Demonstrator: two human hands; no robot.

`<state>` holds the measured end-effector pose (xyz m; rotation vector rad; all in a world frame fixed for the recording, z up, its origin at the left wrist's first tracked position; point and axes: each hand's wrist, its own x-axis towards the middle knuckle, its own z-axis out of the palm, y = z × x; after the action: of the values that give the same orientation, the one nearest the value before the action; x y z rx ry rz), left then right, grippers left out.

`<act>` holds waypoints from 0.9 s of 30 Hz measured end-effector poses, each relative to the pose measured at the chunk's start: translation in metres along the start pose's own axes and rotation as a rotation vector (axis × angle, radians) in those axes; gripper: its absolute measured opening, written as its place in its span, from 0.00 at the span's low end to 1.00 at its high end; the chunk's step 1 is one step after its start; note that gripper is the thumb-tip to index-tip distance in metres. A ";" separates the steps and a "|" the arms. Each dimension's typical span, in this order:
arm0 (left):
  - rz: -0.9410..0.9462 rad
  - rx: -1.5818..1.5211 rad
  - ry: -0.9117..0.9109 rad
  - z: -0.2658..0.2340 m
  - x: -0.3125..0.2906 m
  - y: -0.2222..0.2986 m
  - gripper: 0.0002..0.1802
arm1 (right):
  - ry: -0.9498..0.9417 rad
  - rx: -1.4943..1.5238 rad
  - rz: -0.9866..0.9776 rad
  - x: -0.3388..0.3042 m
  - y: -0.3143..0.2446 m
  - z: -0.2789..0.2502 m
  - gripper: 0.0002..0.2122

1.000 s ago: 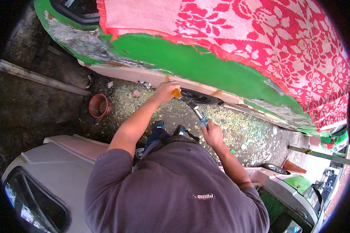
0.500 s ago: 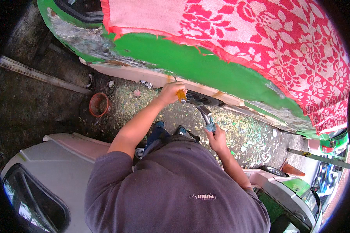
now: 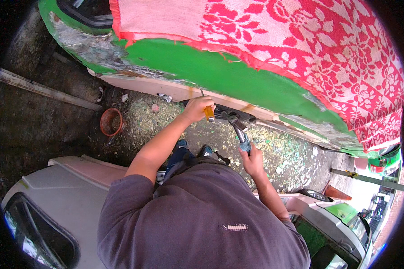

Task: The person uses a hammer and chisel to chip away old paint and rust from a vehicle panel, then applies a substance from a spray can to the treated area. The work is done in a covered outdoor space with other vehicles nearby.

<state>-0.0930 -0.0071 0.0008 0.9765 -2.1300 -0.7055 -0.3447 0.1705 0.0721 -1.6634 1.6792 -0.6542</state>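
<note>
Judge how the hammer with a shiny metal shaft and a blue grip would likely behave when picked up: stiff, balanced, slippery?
The hammer probably feels head-heavy, since its dark head sits at the end away from the right hand. It is likely stiff, because the shaft looks like metal. Slipperiness is unclear; the hand covers part of the grip.

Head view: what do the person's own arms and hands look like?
The left hand and right hand are bare, with no gloves visible. The forearms are uncovered too, below short, dark purplish-grey sleeves of a shirt bearing a small pale print.
</note>
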 end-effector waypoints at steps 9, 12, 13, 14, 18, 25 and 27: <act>0.021 0.019 -0.022 0.000 -0.007 -0.004 0.14 | -0.026 -0.037 -0.009 -0.003 0.003 0.000 0.13; -0.002 -0.017 0.055 0.000 -0.003 -0.003 0.14 | 0.074 -0.139 -0.302 -0.012 0.022 0.011 0.14; -0.032 -0.049 0.061 0.000 0.000 -0.004 0.13 | 0.017 -0.222 -0.265 -0.006 0.022 0.015 0.14; -0.064 -0.084 0.067 0.002 0.002 -0.004 0.13 | -0.042 -0.307 -0.225 0.003 0.017 0.020 0.15; -0.103 -0.143 0.132 0.009 0.006 -0.013 0.13 | -0.071 -0.232 -0.143 0.010 0.009 0.020 0.14; -0.055 -0.091 0.107 0.012 -0.001 -0.012 0.13 | -0.009 -0.209 -0.074 0.008 0.017 0.023 0.14; -0.021 -0.025 0.125 0.016 -0.009 -0.019 0.13 | -0.020 -0.143 0.012 0.012 0.023 0.024 0.14</act>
<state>-0.0926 -0.0082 -0.0254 1.0049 -2.0005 -0.6624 -0.3412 0.1628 0.0380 -1.7516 1.7559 -0.5200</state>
